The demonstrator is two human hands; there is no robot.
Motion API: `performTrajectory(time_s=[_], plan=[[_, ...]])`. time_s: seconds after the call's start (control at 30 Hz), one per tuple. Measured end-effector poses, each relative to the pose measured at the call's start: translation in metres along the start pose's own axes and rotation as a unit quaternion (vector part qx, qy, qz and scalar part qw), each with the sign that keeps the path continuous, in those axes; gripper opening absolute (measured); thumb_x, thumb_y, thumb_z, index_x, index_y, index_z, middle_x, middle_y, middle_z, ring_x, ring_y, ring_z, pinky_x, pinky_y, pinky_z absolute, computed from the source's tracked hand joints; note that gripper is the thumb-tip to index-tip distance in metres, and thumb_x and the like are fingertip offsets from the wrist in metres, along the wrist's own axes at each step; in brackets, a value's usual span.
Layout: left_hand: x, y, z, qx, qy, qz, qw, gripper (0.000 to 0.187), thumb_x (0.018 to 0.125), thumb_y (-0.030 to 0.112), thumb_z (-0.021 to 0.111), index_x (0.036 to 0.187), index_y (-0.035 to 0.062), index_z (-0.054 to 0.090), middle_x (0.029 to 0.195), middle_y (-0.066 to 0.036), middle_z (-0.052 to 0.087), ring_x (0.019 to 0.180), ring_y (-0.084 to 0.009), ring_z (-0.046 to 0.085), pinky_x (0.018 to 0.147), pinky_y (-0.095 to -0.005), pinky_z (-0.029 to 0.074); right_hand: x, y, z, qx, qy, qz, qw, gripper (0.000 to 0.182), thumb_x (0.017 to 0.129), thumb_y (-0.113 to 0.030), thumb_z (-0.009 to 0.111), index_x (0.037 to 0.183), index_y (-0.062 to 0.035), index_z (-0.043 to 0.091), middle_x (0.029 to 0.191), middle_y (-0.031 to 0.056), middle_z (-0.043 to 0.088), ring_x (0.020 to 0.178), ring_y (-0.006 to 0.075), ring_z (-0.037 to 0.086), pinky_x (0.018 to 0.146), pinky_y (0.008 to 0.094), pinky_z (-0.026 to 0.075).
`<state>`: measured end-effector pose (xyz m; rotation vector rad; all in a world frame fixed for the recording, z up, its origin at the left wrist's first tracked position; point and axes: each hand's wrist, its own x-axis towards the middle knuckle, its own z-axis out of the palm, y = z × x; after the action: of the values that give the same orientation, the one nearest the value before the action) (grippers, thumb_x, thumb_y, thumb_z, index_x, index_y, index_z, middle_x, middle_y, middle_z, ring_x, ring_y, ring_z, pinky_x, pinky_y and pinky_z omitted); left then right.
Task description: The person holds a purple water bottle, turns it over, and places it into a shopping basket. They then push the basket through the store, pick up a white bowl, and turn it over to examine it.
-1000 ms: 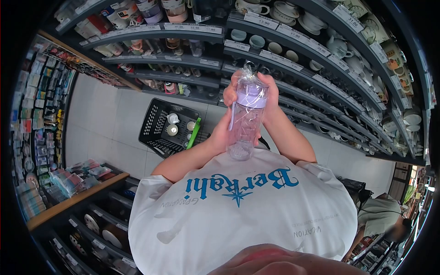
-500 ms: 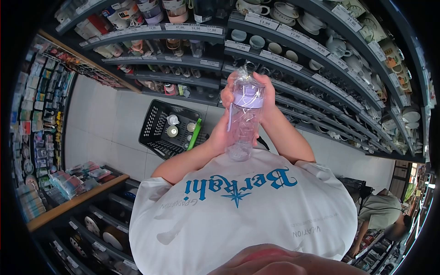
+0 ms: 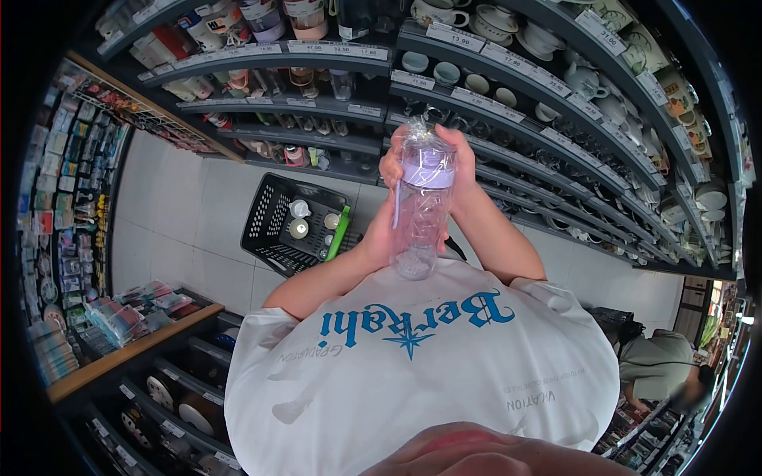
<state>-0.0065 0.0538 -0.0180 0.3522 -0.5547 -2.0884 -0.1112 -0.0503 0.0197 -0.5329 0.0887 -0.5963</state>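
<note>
A clear, purple-tinted water bottle with a lilac lid stands upright in front of my chest, inside crinkled clear plastic wrap. My left hand is wrapped around its left side, next to a lilac strap. On the other side, my right hand closes around the upper part by the lid. Some fingers of both hands are hidden behind the bottle. The bottle's base is close to my white shirt.
A black shopping basket with a green handle holds several small white items on the tiled floor. Ahead, shelves carry bottles, cups and teapots. More goods line the left. Another person bends at shelves on the right.
My hands and the bottle stay almost in place. The other person at the right has shifted slightly, and their arm has moved.
</note>
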Motion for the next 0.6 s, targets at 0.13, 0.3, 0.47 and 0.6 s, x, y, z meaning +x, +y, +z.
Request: performTrajectory(time_s=[0.13, 0.3, 0.47, 0.6], plan=[[-0.0005, 0.0006, -0.0014, 0.002, 0.006, -0.002, 1.000, 0.078, 0.088, 0.069, 0.022, 0.119, 0.0025, 0.049, 0.090, -0.018, 0.062, 0.076, -0.0294, 0.064, 0.070, -0.0375, 0.051, 0.0013, 0.0001, 0.0037, 0.005, 0.001, 0.000, 1.000, 0.052, 0.081, -0.053, 0.044, 0.098, -0.0048, 0.054, 0.080, 0.0193, 0.058, 0.077, 0.0278, 0.052, 0.067, 0.0346, 0.042], [-0.0011, 0.0030, 0.0002, 0.002, 0.012, -0.004, 1.000, 0.078, 0.088, 0.069, 0.022, 0.119, 0.0021, 0.049, 0.090, -0.019, 0.062, 0.076, -0.0300, 0.063, 0.070, -0.0379, 0.051, 0.0021, 0.0009, 0.0016, 0.012, 0.002, 0.008, 1.000, 0.052, 0.081, -0.053, 0.044, 0.099, -0.0046, 0.054, 0.080, 0.0193, 0.058, 0.078, 0.0279, 0.052, 0.067, 0.0345, 0.042], [-0.0011, 0.0037, 0.0000, -0.006, 0.015, -0.011, 1.000, 0.077, 0.089, 0.067, 0.021, 0.119, 0.0020, 0.048, 0.090, -0.019, 0.062, 0.075, -0.0306, 0.063, 0.070, -0.0383, 0.051, 0.0015, 0.0012, -0.0001, 0.007, 0.009, 0.003, 1.000, 0.053, 0.082, -0.053, 0.044, 0.099, -0.0044, 0.054, 0.080, 0.0193, 0.058, 0.078, 0.0278, 0.053, 0.068, 0.0344, 0.042], [-0.0011, 0.0053, 0.0006, -0.001, 0.014, -0.007, 1.000, 0.077, 0.089, 0.067, 0.021, 0.119, 0.0019, 0.048, 0.090, -0.019, 0.062, 0.075, -0.0308, 0.063, 0.069, -0.0384, 0.051, 0.0021, 0.0010, 0.0002, 0.016, 0.014, 0.003, 1.000, 0.053, 0.082, -0.053, 0.044, 0.099, -0.0042, 0.054, 0.081, 0.0196, 0.058, 0.079, 0.0281, 0.053, 0.068, 0.0347, 0.043]])
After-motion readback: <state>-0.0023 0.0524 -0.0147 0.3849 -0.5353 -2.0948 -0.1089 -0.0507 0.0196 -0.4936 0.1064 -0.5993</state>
